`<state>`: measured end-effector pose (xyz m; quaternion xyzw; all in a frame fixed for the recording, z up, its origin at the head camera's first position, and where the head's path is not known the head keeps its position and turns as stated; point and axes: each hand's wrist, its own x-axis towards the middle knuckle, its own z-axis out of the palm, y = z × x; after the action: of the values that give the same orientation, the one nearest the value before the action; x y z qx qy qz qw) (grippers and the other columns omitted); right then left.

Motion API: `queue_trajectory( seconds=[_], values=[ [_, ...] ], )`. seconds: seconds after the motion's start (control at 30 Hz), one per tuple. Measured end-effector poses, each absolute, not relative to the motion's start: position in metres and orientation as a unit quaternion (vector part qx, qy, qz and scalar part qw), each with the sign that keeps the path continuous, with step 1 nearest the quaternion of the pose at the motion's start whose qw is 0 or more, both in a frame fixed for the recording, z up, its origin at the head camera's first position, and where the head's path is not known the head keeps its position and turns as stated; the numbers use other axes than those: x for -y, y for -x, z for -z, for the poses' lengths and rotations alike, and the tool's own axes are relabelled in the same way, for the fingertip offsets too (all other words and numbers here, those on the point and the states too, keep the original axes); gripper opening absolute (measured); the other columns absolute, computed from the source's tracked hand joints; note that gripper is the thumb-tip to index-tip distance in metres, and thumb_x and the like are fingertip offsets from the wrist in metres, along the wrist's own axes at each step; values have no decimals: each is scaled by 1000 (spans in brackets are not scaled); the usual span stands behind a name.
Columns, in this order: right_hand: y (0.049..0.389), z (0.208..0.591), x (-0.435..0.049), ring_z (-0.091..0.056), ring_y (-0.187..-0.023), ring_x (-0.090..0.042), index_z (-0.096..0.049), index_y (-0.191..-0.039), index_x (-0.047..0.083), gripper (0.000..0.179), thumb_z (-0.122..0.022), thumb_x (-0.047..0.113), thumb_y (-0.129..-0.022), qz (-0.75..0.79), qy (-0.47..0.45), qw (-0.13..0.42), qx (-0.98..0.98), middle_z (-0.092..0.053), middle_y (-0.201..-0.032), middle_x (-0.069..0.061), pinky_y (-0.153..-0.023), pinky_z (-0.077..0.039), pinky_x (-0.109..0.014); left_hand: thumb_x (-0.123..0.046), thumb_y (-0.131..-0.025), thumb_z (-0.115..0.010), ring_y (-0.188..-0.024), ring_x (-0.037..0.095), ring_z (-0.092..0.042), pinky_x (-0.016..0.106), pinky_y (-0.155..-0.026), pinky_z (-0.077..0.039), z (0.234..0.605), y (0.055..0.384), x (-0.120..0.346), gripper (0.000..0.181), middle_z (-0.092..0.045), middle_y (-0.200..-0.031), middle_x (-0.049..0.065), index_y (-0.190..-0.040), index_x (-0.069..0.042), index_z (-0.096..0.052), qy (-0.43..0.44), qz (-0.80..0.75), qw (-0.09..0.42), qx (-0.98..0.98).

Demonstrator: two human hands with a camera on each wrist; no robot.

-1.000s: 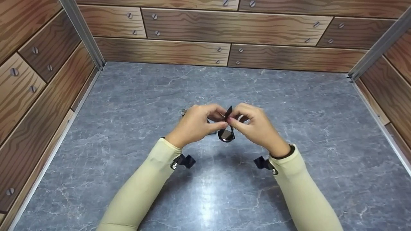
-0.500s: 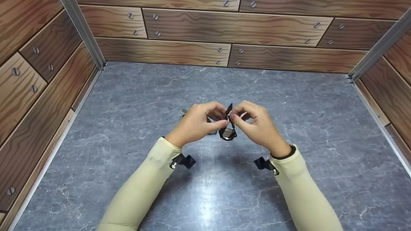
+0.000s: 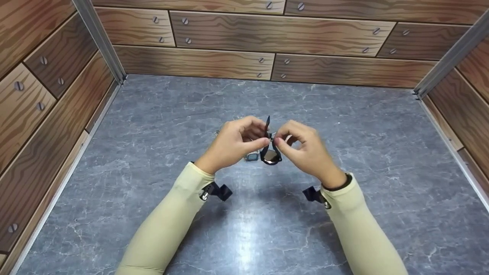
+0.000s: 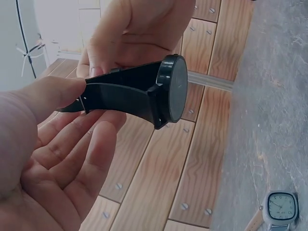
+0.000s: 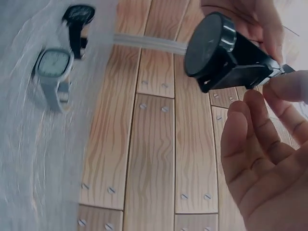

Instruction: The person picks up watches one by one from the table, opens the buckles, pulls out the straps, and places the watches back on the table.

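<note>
Both hands hold up a black wristwatch (image 3: 271,157) with a round dial, its strap bent into a loop. My left hand (image 3: 236,143) pinches one part of the strap between thumb and fingers, by a metal piece that shows in the left wrist view. My right hand (image 3: 305,147) pinches the strap from the other side with thumb and forefinger. A strap end (image 3: 267,123) points up between the hands. In the left wrist view, the dial (image 4: 178,89) faces away from the fingers. How far the buckle is fastened is hard to tell.
A square-faced watch (image 3: 252,157) with a pale strap lies on the grey marbled table (image 3: 172,214), partly behind the left hand. A second, dark watch (image 5: 78,17) lies near it. Wood-patterned walls (image 3: 225,63) stand at the back and sides.
My left hand has shifted slightly up and left, its fingers a little farther from the right hand. The strap end stands more upright. More of the square-faced watch shows.
</note>
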<state>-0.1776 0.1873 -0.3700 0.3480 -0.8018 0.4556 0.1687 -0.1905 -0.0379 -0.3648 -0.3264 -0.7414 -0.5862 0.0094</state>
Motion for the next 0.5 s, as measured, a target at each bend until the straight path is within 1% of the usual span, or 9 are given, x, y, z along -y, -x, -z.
queue_trajectory(
  seconds=[0.13, 0.27, 0.37, 0.43, 0.5],
  values=[
    [180, 372, -188, -62, -79, -14, -72, -91, 6, 13, -68, -7, -91, -402, -394, 204, 801, -67, -89, -2, -65, -56, -29, -13, -94, -77, -86, 13, -72, 32, -78, -60, 365, 191, 38, 24, -75, -100, 5, -115, -2, -70, 324, 584, 17, 744],
    [181, 372, -188, -63, -77, -16, -75, -95, 6, 15, -68, -6, -88, -372, -415, 237, 795, -69, -90, -4, -64, -56, -29, -12, -95, -76, -87, 13, -71, 35, -77, -60, 365, 192, 39, 26, -75, -100, 5, -116, -1, -69, 315, 588, 17, 745],
    [181, 372, -189, -63, -78, -16, -76, -95, 6, 14, -67, -3, -89, -366, -404, 250, 800, -69, -89, -5, -66, -55, -27, -13, -96, -75, -88, 14, -70, 39, -77, -60, 364, 192, 39, 26, -74, -100, 4, -118, -1, -69, 312, 588, 18, 746],
    [181, 372, -190, -64, -80, -19, -75, -97, 5, 13, -67, -1, -88, -368, -388, 255, 805, -69, -90, -5, -68, -54, -27, -13, -96, -75, -89, 13, -70, 42, -77, -60, 364, 192, 39, 27, -74, -100, 4, -119, -1, -69, 312, 586, 16, 748],
    [181, 371, -191, -64, -82, -20, -74, -100, 5, 14, -68, -1, -88, -376, -369, 255, 811, -69, -90, -5, -70, -54, -27, -13, -96, -75, -89, 13, -70, 41, -76, -60, 364, 192, 39, 27, -75, -101, 3, -120, -3, -69, 313, 583, 14, 750]
  ],
)
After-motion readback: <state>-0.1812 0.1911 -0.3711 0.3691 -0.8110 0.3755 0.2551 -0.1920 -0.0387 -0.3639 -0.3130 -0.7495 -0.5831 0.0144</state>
